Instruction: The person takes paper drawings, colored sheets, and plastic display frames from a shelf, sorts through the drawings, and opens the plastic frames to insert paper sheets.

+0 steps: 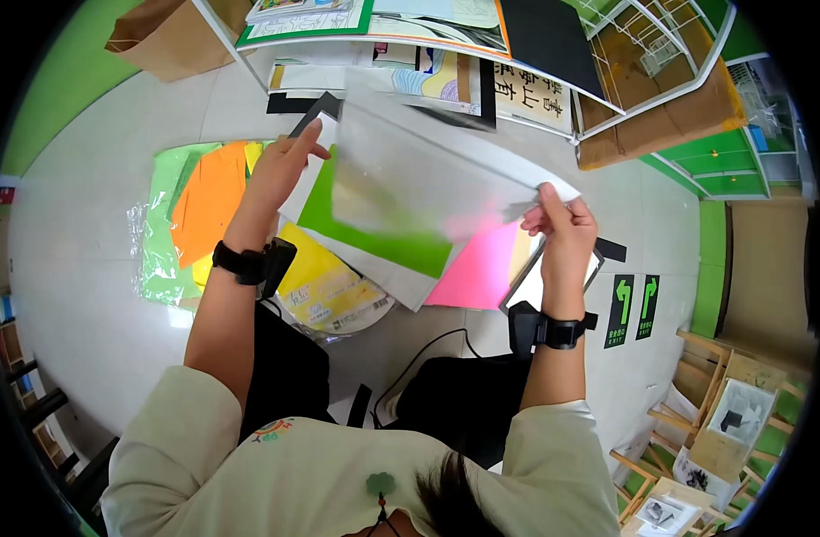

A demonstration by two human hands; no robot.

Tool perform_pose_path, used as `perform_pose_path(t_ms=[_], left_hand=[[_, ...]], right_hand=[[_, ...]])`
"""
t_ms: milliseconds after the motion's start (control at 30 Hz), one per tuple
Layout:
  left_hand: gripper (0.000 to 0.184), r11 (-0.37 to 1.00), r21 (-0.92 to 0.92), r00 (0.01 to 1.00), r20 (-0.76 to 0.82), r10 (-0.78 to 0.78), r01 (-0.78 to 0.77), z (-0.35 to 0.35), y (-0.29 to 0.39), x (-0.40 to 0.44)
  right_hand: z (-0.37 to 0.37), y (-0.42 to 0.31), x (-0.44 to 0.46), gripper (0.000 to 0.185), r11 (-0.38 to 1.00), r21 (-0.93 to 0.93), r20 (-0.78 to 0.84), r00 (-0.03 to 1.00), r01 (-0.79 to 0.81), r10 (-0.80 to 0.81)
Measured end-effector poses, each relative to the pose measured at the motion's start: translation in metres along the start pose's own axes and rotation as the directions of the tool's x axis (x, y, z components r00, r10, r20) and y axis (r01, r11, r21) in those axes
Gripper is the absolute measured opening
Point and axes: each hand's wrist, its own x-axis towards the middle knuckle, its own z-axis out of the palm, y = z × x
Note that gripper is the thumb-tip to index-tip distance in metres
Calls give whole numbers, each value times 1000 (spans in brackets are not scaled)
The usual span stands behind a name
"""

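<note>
A large translucent white sheet [410, 170] is held up at its right corner by my right hand [562, 224], whose fingers are closed on it. My left hand [289, 166] is raised at the sheet's left side, beside the stack's upper left edge, with its thumb and a finger apart. Beneath the sheet lie a bright green sheet [374, 237], white paper and a pink sheet [475, 268]. A yellow packet [316, 277] in clear plastic lies nearer me. Orange paper [208, 206] rests on light green paper [164, 179] at the left.
A white metal rack [575, 134] holding artwork stands ahead. A brown paper bag [173, 40] is at the upper left. A black cable [419, 353] runs between my legs. Green exit signs [619, 311] mark the floor at right, near wooden easels [696, 421].
</note>
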Motion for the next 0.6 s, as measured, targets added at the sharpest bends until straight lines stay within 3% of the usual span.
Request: perform_pose_path(t_ms=[67,100,200,233,333,367,467,600], left_hand=[[52,949,7,946,-79,315,-315,9,1,-6],[45,950,-94,954,8,299,-297,10,4,-8],[50,898,-357,965,-43,257,-255,38,12,-7],[43,946,-241,976,-74,204,-216,43,12,-1],[41,922,-183,940,-97,328,-341,50,17,6],[31,908,-367,979,-50,196,-200,52,25,4],[20,865,-455,977,-95,190,-212,56,27,0],[17,731,-541,904,-153,400,-415,53,24,-7]], right_hand=[[5,16,4,23,993,-56,30,994,-100,102],[5,25,7,22,997,0,0,997,-83,83],[-2,29,13,21,995,-66,43,996,-77,80],[-2,30,13,22,995,-60,45,995,-82,85],[-1,27,11,22,999,-32,132,990,-43,46],[1,25,10,22,999,-24,120,992,-41,43],[6,19,7,22,999,-31,74,997,-8,10],[7,7,1,24,999,-32,-7,999,32,-32]])
